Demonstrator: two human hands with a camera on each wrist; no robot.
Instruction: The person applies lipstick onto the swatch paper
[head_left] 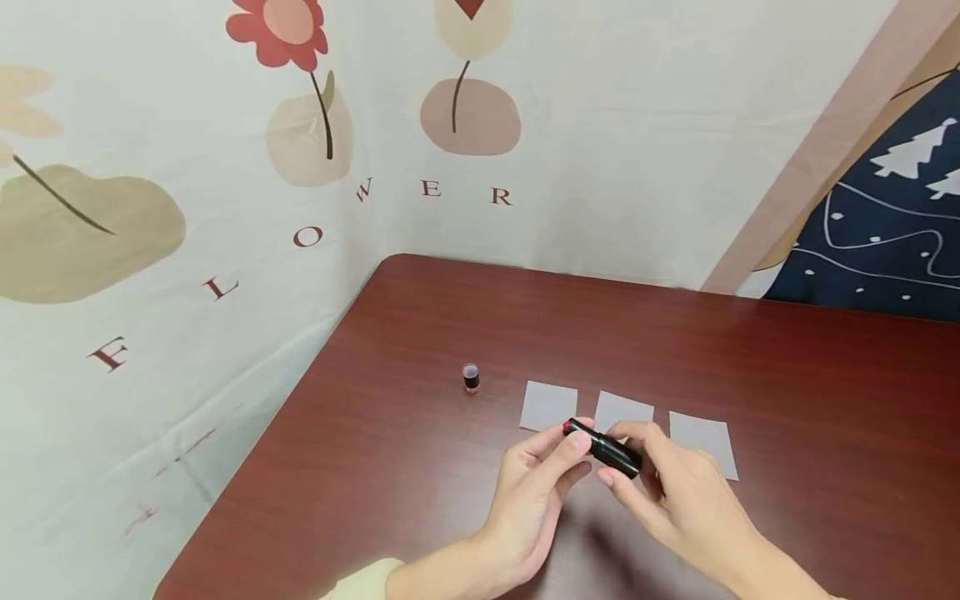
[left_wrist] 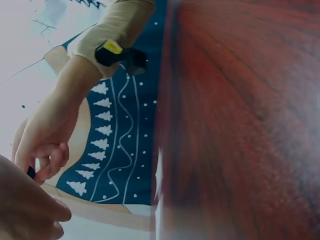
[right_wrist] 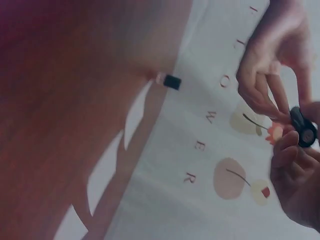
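A black lipstick [head_left: 611,454] with a red tip is held in the air between both hands, tilted, tip toward the left. My left hand [head_left: 528,492] pinches it near the red end, thumb on top. At the other end, the thumb and fingers of my right hand [head_left: 686,492] grip the black base. In the right wrist view the round end of the lipstick [right_wrist: 306,136] faces the camera, with fingers of both hands around it. Only a small dark bit of the lipstick [left_wrist: 31,172] shows between the hands in the left wrist view.
Three white paper squares [head_left: 550,406] lie in a row on the reddish-brown table [head_left: 360,433], the middle one partly covered by the hands. Left of them stands a small cylinder [head_left: 471,379] with a clear top and black band. A printed cloth [head_left: 615,167] hangs behind the table.
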